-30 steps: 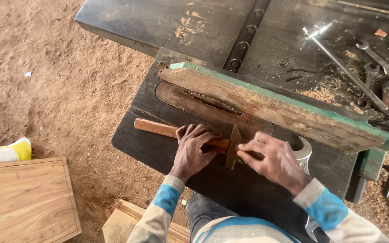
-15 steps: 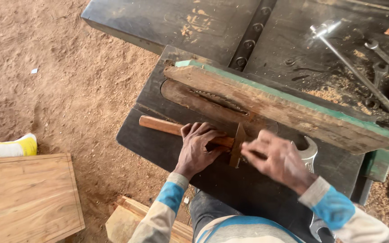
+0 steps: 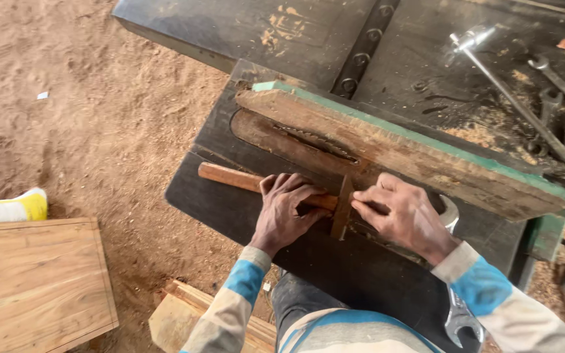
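Wooden stick [image 3: 230, 177], hands pressing, dark table [image 3: 210, 202]

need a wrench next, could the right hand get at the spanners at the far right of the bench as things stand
Probably yes. The right hand rests on the wood strip, and the spanners lie beyond the green-edged board, which looks low enough to reach over; nothing else blocks the way.

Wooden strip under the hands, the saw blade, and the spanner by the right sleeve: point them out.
Wooden strip [image 3: 227, 176], head view, bare left end.
Saw blade [image 3: 315, 140], head view, toothed edge in the slot.
Spanner [image 3: 459, 320], head view, open jaw end.
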